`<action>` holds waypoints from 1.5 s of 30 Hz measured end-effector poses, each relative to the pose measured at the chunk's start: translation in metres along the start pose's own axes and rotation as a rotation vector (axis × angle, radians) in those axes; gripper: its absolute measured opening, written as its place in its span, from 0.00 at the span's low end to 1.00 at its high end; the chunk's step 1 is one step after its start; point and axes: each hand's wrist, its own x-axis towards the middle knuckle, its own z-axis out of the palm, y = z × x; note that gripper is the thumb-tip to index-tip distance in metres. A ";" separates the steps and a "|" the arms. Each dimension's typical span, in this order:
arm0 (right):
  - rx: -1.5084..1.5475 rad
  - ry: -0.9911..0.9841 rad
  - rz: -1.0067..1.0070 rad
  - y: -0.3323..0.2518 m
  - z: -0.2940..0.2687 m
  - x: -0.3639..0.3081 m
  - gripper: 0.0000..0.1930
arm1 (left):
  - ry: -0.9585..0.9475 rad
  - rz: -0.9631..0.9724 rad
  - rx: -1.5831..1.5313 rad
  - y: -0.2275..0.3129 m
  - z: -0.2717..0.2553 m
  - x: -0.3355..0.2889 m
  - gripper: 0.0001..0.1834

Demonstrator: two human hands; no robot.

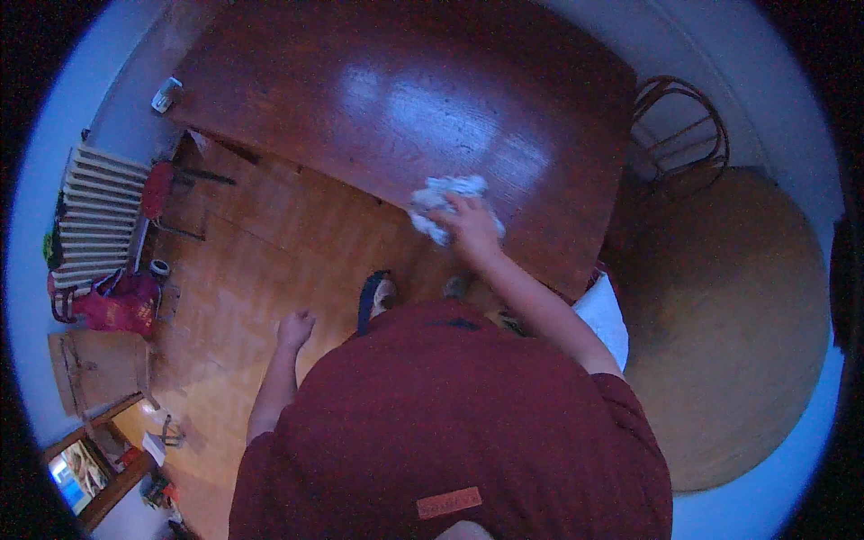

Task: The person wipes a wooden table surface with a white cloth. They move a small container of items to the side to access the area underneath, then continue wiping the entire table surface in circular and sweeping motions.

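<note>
The left of two head-worn fisheye cameras looks steeply down from above the maroon shirt (pixel 450 414), close beneath it, and forward onto the wooden table (pixel 567 99), farther off; its wide, curved view reaches the white radiator (pixel 103 216) leftward and the round brown tabletop (pixel 733 333) rightward.

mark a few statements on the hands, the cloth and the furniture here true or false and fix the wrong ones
1. The right hand is on a crumpled, pale cloth. True.
2. The left hand touches the cloth too. False: the left hand is curled and well apart from it.
3. The cloth lies by the near edge of the reddish-brown table. True.
4. The large round brown top is on the left. False: the round top is on the right.
5. A ribbed white radiator is on the left. True.
</note>
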 end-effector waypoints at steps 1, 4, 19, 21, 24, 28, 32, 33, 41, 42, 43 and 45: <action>0.041 -0.037 -0.013 -0.008 0.003 0.012 0.23 | -0.008 0.029 -0.002 0.012 -0.011 0.003 0.19; 0.106 -0.073 -0.042 -0.017 -0.001 0.022 0.22 | 0.007 0.110 -0.112 0.036 -0.035 0.025 0.20; 0.752 0.021 0.547 0.009 -0.041 0.007 0.42 | 0.016 1.050 0.384 0.365 -0.042 0.040 0.50; 1.027 0.086 0.633 0.019 -0.055 -0.012 0.40 | 0.065 1.118 0.402 0.382 -0.025 0.040 0.48; 0.662 0.287 0.550 0.047 -0.066 -0.060 0.32 | 0.043 1.166 0.413 0.398 -0.013 0.030 0.44; 0.221 0.278 0.719 0.067 -0.068 -0.113 0.27 | 0.019 1.143 0.364 0.374 -0.010 0.072 0.36; -0.029 0.229 0.773 0.061 -0.065 -0.123 0.25 | 0.181 0.918 -0.183 0.308 -0.078 0.119 0.28; -0.078 0.222 0.777 0.061 -0.062 -0.120 0.25 | 0.354 0.915 -0.045 0.295 -0.098 0.125 0.26; -0.261 0.103 0.714 0.070 -0.016 -0.127 0.25 | -0.161 0.700 -0.753 0.380 0.002 0.037 0.13; -0.270 0.094 0.708 0.070 -0.017 -0.128 0.24 | -0.046 1.141 -0.303 0.380 0.012 0.031 0.13; -0.280 0.084 0.701 0.070 -0.017 -0.128 0.24 | 0.214 1.559 0.045 0.380 0.022 0.026 0.13; -0.268 0.092 0.682 0.075 -0.018 -0.132 0.24 | 0.273 1.537 0.013 0.368 0.015 0.044 0.14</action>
